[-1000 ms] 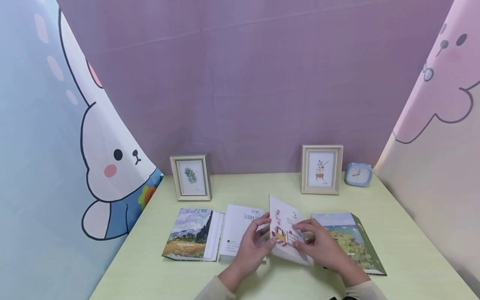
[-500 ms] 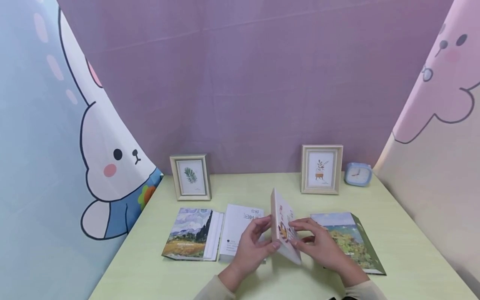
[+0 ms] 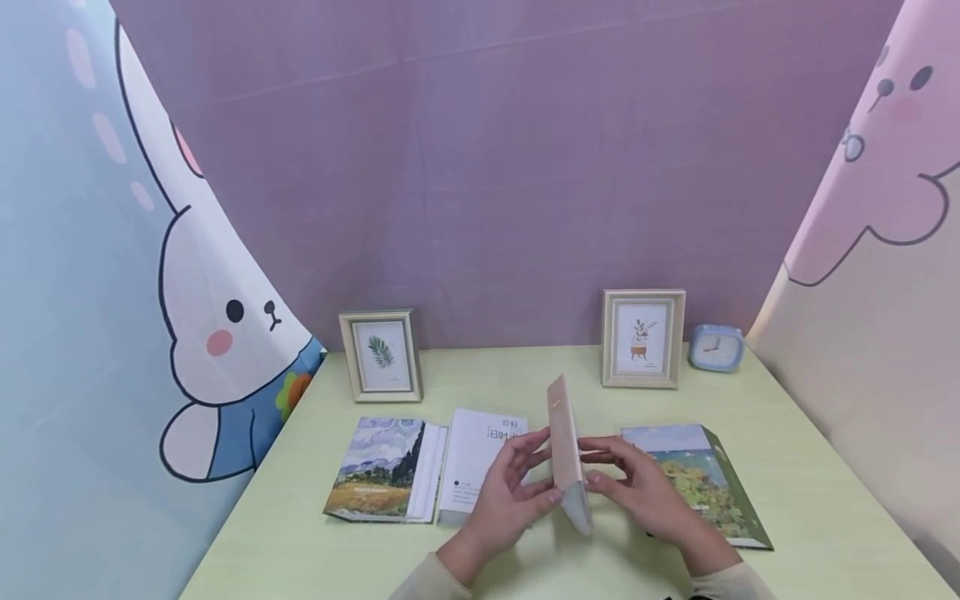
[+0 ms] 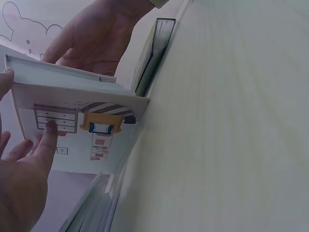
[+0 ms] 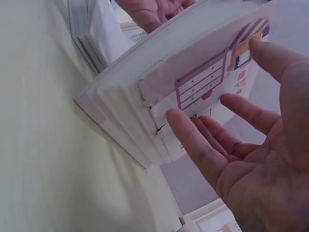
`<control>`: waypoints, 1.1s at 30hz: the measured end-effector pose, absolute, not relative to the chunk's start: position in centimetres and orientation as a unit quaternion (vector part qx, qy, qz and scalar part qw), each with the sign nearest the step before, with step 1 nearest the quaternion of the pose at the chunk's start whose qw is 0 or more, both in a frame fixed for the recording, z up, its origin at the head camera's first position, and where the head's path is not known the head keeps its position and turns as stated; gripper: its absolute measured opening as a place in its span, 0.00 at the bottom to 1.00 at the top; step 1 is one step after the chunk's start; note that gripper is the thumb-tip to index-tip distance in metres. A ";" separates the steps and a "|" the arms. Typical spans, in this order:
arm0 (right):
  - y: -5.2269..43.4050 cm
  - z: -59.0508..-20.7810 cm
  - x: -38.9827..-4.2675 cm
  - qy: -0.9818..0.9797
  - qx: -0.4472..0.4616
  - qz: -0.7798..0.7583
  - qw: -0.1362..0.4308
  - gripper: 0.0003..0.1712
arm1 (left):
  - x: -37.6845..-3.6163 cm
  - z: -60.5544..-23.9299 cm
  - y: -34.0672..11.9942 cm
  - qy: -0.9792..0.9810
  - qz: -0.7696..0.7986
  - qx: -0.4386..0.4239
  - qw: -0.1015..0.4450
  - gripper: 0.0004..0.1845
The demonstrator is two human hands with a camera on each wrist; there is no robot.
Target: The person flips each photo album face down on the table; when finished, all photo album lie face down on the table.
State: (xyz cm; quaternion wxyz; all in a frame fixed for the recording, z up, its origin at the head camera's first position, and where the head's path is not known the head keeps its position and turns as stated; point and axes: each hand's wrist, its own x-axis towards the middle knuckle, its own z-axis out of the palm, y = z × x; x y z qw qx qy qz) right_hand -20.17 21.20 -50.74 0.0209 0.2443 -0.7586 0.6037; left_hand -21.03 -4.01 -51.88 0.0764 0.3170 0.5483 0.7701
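A small white book [image 3: 564,442] stands on edge at the table's middle, its spine towards me. My left hand [image 3: 525,475] presses its left cover with fairly straight fingers, and my right hand [image 3: 630,479] presses the right cover the same way. In the left wrist view the book's cover [image 4: 82,125] shows a drawer drawing under my left fingers [image 4: 48,140], with my right hand [image 4: 91,38] behind the book. In the right wrist view my right fingers [image 5: 203,145] lie flat on the cover [image 5: 159,82].
On the pale green table [image 3: 787,467] lie a landscape-cover book [image 3: 382,467], a white book [image 3: 480,454] and another painted-cover book [image 3: 697,475]. At the back stand two picture frames [image 3: 381,354] [image 3: 643,337] and a blue clock [image 3: 716,347]. Cartoon curtains close in both sides.
The book has been turned from leaning with its cover towards me to upright and edge-on. Both hands stayed on its sides.
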 end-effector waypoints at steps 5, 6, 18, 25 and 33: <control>21.2 -50.6 -20.2 -0.714 0.262 0.649 -0.008 0.24 | -21.1 -52.0 -3.9 0.555 0.759 0.326 0.094 0.40; 21.3 -50.6 -20.2 -0.708 0.264 0.655 -0.011 0.24 | -21.1 -52.0 -3.8 0.558 0.757 0.325 0.097 0.39; 21.6 -50.3 -19.9 -0.706 0.245 0.663 -0.048 0.26 | -20.9 -52.4 -3.5 0.564 0.737 0.361 0.093 0.37; 22.1 -49.5 -19.6 -0.706 0.233 0.665 -0.067 0.27 | -20.7 -52.6 -3.6 0.604 0.718 0.320 0.131 0.38; 22.9 -48.9 -19.5 -0.716 0.205 0.666 -0.053 0.36 | -20.6 -52.7 -3.7 0.627 0.695 0.314 0.159 0.35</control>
